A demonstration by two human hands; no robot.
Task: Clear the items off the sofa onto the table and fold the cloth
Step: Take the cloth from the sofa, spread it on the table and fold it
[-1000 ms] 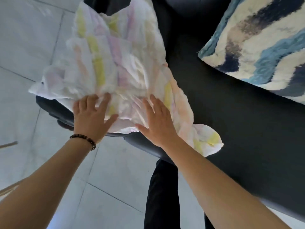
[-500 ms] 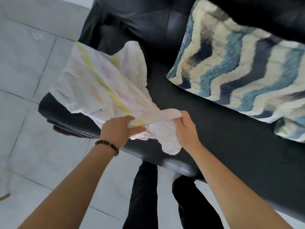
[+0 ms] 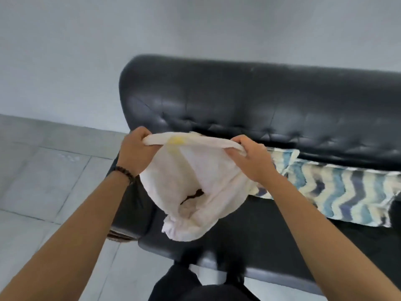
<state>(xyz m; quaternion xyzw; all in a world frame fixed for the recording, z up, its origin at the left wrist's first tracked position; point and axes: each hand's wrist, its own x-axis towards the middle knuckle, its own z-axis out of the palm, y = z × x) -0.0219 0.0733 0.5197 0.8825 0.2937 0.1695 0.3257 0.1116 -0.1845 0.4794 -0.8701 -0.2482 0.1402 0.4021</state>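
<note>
- Head view: the left hand (image 3: 135, 152) and the right hand (image 3: 252, 158) are each closed around one end of the top edge of a pale cloth (image 3: 193, 187), holding it up in the air.
- The top edge runs stretched between the two hands; a yellow patch shows near its left end.
- The rest of the cloth hangs down bunched, above the seat of the black leather sofa (image 3: 260, 105).
- A beaded bracelet (image 3: 123, 172) sits on the left wrist.
- A blue zigzag cushion (image 3: 338, 192) lies on the sofa seat against the tufted backrest, just right of the cloth.
- Grey floor tiles (image 3: 43, 170) lie to the left of the sofa.
</note>
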